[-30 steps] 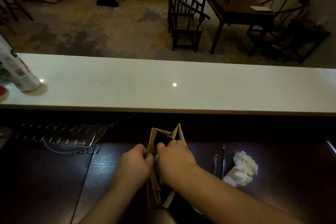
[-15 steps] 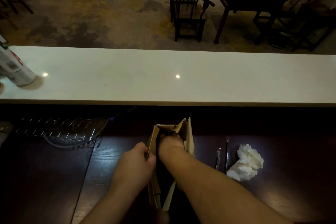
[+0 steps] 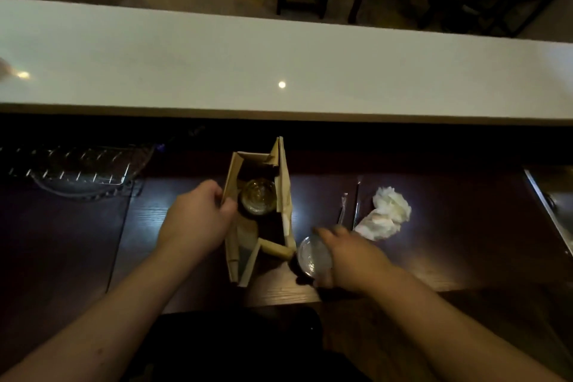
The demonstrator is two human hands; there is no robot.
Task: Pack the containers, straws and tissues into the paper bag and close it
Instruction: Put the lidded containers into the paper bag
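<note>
A brown paper bag (image 3: 283, 192) stands open on the dark wooden table. Inside it sits a clear container (image 3: 258, 196) with a yellowish content. My left hand (image 3: 198, 217) grips the bag's left rim and holds it open. My right hand (image 3: 347, 254) is to the right of the bag, closed around a second clear lidded container (image 3: 313, 256) just above the table. Two wrapped straws (image 3: 348, 208) lie right of the bag. Crumpled white tissues (image 3: 387, 214) lie beside the straws.
A long white counter (image 3: 279, 65) runs across behind the table. A wire rack on a glass plate (image 3: 80, 170) sits at the left. A metal tray edge (image 3: 552, 211) shows at the far right. Chairs and a table stand beyond the counter.
My right hand has come out of the bag and moved right, now closed on a second container. A container now sits inside the bag. The view has tilted downward.
</note>
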